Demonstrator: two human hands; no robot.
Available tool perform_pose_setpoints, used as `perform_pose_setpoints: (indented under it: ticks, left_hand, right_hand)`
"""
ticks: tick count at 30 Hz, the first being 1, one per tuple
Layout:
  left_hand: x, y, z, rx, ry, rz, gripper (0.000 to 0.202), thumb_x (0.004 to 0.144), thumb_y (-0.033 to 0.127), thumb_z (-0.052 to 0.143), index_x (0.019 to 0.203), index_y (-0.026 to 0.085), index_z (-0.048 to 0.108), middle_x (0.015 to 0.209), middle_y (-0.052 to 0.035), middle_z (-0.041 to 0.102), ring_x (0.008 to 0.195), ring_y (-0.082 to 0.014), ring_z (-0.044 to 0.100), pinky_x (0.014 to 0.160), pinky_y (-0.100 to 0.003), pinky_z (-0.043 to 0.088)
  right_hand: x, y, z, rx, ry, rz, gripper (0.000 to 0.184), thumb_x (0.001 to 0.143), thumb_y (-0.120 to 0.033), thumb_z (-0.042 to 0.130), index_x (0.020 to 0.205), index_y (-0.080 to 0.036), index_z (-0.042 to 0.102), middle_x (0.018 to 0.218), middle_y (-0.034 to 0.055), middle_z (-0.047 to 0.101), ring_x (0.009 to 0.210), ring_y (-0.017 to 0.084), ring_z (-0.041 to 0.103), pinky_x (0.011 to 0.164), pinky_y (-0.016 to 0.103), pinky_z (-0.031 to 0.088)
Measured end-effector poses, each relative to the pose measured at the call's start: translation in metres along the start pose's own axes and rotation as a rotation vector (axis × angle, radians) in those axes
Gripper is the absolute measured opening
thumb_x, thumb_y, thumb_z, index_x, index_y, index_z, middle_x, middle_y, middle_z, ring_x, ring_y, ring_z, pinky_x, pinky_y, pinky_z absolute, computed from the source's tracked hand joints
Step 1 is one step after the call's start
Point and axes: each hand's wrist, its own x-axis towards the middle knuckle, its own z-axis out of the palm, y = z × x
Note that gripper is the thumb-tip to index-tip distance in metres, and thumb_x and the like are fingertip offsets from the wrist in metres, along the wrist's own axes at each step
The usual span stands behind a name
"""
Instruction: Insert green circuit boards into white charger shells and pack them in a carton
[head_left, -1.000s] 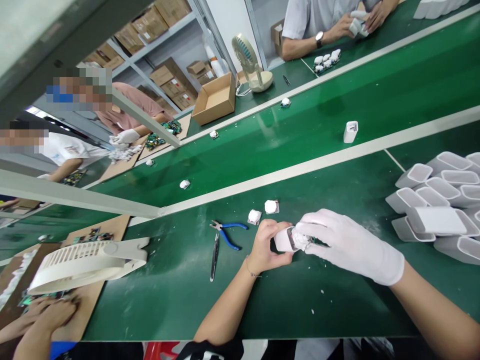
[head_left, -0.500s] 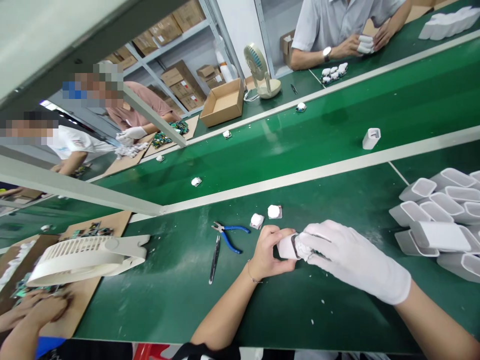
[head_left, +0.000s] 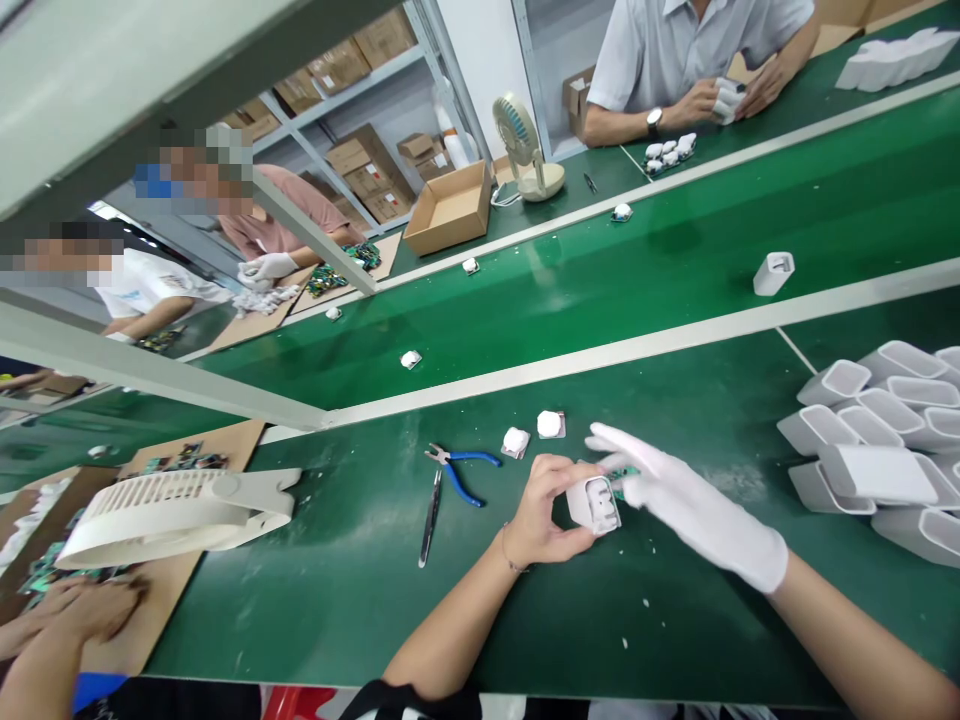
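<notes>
My left hand (head_left: pixel 544 510), bare, grips a white hollow housing (head_left: pixel 579 502) between thumb and fingers. Its open end faces right, and white parts show inside. Just to the right is my right hand (head_left: pixel 664 490) in a white glove, fingers stretched and apart. A small green piece (head_left: pixel 624 480), perhaps a circuit board, shows partly behind the gloved fingers; I cannot tell whether they touch it. Two small white-topped pieces (head_left: pixel 551 424) lie beyond my left hand. Blue-handled pliers (head_left: pixel 463 475) and dark tweezers (head_left: pixel 430 520) rest to the left.
Several white housings (head_left: pixel 874 470) are grouped at the right. A green conveyor belt (head_left: pixel 675 270) carries another housing (head_left: pixel 774 273) and small white pieces. A white fan (head_left: pixel 180 515) lies left, near another person's hands (head_left: pixel 90 610). Co-workers sit across the belt.
My right hand has come away from the housing's open end, its fingers now spread. The housing has turned to show its opening. The housing on the belt has shifted right.
</notes>
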Motion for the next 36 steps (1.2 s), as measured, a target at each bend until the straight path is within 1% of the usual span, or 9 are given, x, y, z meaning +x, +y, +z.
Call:
perform_pose_setpoints:
  ticks: [2,5,8,12,14,19,25,30,36]
  left_hand:
    - [0.000,0.002,0.002,-0.032,-0.006,0.008,0.067,0.082,0.030,0.064,0.135,0.022,0.024,0.112,-0.0116,0.066,0.093,-0.0201,0.052,0.079,-0.036,0.039]
    - [0.001,0.005,0.003,-0.095,-0.024,0.002,0.067,0.084,0.031,0.065,0.136,0.022,0.023,0.115,-0.0126,0.065,0.098,-0.0207,0.054,0.081,-0.037,0.041]
    - [0.003,0.007,0.004,-0.145,-0.020,-0.023,0.066,0.086,0.032,0.063,0.136,0.023,0.022,0.115,-0.0130,0.064,0.101,-0.0212,0.054,0.082,-0.038,0.045]
    - [0.003,0.007,0.003,-0.150,-0.001,-0.025,0.065,0.087,0.033,0.061,0.137,0.024,0.020,0.113,-0.0119,0.063,0.101,-0.0212,0.055,0.082,-0.040,0.046]
    - [0.003,0.006,0.003,-0.134,-0.008,-0.025,0.064,0.087,0.033,0.060,0.136,0.024,0.020,0.114,-0.0128,0.063,0.100,-0.0216,0.056,0.083,-0.041,0.045]
    - [0.002,0.005,0.003,-0.093,-0.008,-0.021,0.057,0.090,0.033,0.054,0.135,0.024,0.020,0.110,-0.0121,0.064,0.095,-0.0211,0.055,0.082,-0.042,0.042]
    - [0.000,0.004,0.004,-0.106,-0.029,-0.034,0.065,0.086,0.033,0.061,0.136,0.024,0.020,0.111,-0.0113,0.064,0.097,-0.0210,0.056,0.083,-0.041,0.043]
    - [-0.001,0.004,0.005,-0.126,-0.016,-0.033,0.064,0.087,0.034,0.061,0.136,0.024,0.021,0.112,-0.0117,0.063,0.100,-0.0217,0.055,0.083,-0.041,0.044]
    - [0.001,0.006,0.004,-0.157,-0.050,-0.055,0.063,0.087,0.033,0.060,0.136,0.026,0.020,0.117,-0.0127,0.063,0.102,-0.0220,0.058,0.083,-0.041,0.044]
  right_hand:
    - [0.004,0.001,0.007,0.201,-0.079,0.122,0.050,0.087,-0.032,0.050,0.135,-0.021,0.044,0.105,0.0068,0.064,0.093,0.020,0.061,0.081,0.035,0.052]
    - [0.009,0.003,0.018,0.324,-0.117,0.136,0.040,0.082,-0.029,0.058,0.121,-0.020,0.057,0.093,0.0034,0.065,0.082,0.017,0.061,0.077,0.033,0.052]
    - [0.008,0.007,0.020,0.436,-0.065,0.114,0.039,0.085,-0.031,0.055,0.122,-0.020,0.057,0.101,0.0059,0.065,0.087,0.018,0.062,0.079,0.034,0.052]
    - [0.003,0.012,0.013,0.554,-0.123,0.132,0.044,0.092,-0.041,0.040,0.129,-0.019,0.051,0.118,0.0121,0.062,0.099,0.022,0.063,0.079,0.038,0.054]
    - [0.001,0.010,0.012,0.481,-0.085,0.162,0.048,0.088,-0.038,0.048,0.133,-0.021,0.046,0.121,0.0113,0.061,0.100,0.022,0.063,0.079,0.036,0.054]
    - [0.000,-0.003,0.024,0.152,0.022,0.217,0.067,0.073,-0.021,0.063,0.136,-0.021,0.041,0.097,0.0038,0.067,0.077,0.018,0.063,0.067,0.031,0.052]
    - [-0.001,0.007,0.028,0.223,0.090,0.060,0.035,0.086,-0.028,0.050,0.120,-0.020,0.054,0.091,0.0032,0.068,0.078,0.017,0.064,0.074,0.032,0.053]
    - [-0.001,0.014,0.021,0.372,0.064,0.019,0.039,0.095,-0.041,0.037,0.122,-0.018,0.054,0.120,0.0105,0.061,0.112,0.022,0.058,0.095,0.038,0.047]
    - [0.001,0.006,0.023,0.320,0.001,0.118,0.036,0.085,-0.019,0.049,0.121,-0.022,0.053,0.099,0.0031,0.064,0.084,0.015,0.062,0.074,0.030,0.052]
